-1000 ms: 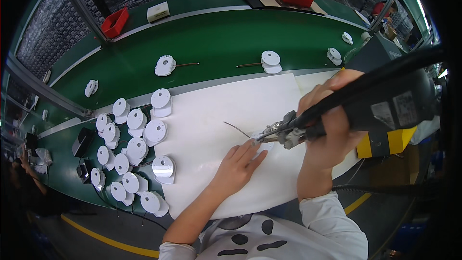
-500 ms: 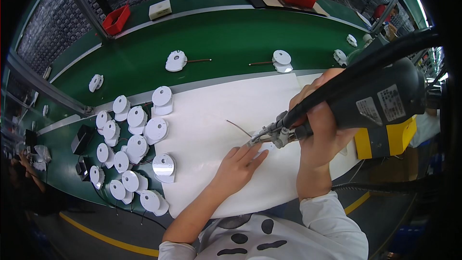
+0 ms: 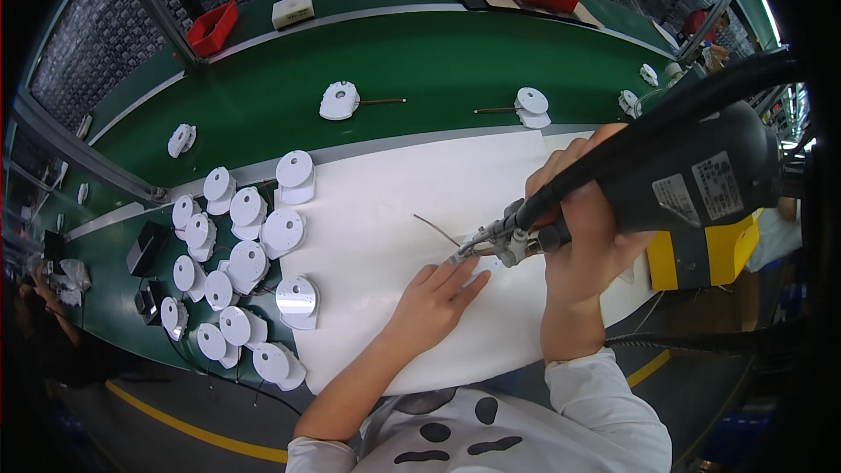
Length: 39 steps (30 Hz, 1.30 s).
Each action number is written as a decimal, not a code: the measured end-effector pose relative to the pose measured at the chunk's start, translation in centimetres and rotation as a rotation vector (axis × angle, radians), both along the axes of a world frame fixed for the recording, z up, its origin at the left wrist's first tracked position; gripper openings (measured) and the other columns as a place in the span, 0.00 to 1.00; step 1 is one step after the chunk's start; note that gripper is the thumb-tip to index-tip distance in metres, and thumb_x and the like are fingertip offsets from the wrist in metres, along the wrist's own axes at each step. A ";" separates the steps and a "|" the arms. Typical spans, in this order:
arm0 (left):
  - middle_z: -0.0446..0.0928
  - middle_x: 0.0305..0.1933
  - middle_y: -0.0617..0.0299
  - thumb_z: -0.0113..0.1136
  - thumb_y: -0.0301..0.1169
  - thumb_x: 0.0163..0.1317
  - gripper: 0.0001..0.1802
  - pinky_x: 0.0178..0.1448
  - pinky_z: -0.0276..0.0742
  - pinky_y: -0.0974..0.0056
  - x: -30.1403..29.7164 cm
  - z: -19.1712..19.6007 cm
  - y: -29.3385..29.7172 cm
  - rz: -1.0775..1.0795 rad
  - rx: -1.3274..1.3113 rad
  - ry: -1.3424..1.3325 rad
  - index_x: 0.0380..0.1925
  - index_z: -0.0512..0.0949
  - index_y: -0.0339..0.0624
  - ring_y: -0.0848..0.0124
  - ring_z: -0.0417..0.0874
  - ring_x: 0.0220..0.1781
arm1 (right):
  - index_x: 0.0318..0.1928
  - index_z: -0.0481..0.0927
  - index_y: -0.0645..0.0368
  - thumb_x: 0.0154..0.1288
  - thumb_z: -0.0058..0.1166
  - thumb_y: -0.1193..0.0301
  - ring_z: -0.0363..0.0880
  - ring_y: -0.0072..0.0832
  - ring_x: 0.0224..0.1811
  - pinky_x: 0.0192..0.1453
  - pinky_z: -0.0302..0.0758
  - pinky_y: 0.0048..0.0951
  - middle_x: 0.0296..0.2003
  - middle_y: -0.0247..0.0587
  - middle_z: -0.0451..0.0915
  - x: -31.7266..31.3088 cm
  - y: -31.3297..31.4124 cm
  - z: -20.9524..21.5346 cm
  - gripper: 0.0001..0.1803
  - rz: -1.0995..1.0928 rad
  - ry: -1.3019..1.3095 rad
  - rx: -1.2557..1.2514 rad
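Note:
My right hand is wrapped around a black corded power tool with a metal nozzle-like front end. The tool's tip points down and left, meeting the fingertips of my left hand. Between those fingers and thumb a white part shows only in a sliver, mostly covered by fingers and tool. A thin brown wire sticks out from there toward the upper left. Beneath both hands lies a white sheet. To its left sit several white round housings, crowded together, some overlapping.
Beyond the sheet runs a green conveyor belt bearing spaced white housings, two with wires. Red bins and a white box sit on the far ledge. A yellow-and-black object stands right. Black holders lie left. Another person's arm shows far left.
The housings on the belt have shifted to the right. My hands, the power tool and the wire have barely moved.

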<state>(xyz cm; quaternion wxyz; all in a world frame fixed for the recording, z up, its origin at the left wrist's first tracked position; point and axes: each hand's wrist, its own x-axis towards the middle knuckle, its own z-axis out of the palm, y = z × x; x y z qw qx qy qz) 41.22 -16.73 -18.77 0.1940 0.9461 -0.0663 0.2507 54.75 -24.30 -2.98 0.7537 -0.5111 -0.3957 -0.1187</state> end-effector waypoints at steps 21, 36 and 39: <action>0.71 0.62 0.44 0.63 0.25 0.56 0.26 0.59 0.72 0.52 15.1 -0.1 17.2 0.747 0.110 -0.139 0.56 0.74 0.31 0.50 0.72 0.63 | 0.44 0.69 0.72 0.58 0.49 0.74 0.63 0.24 0.15 0.22 0.65 0.26 0.17 0.40 0.66 0.3 -4.8 5.1 0.15 -0.470 0.041 0.156; 0.86 0.29 0.55 0.67 0.28 0.59 0.10 0.37 0.80 0.69 6.5 0.2 7.6 0.566 -1.030 -0.156 0.39 0.83 0.33 0.74 0.86 0.30 | 0.45 0.73 0.72 0.55 0.55 0.73 0.70 0.21 0.16 0.21 0.66 0.20 0.24 0.42 0.75 -0.3 -4.4 5.1 0.18 -0.368 0.127 0.167; 0.83 0.28 0.56 0.69 0.31 0.59 0.14 0.36 0.81 0.70 3.0 -2.0 3.7 0.497 -1.312 -0.064 0.41 0.81 0.34 0.71 0.85 0.28 | 0.47 0.74 0.72 0.55 0.57 0.75 0.72 0.20 0.17 0.19 0.69 0.18 0.40 0.48 0.79 0.2 -4.5 4.0 0.19 -0.283 0.082 0.152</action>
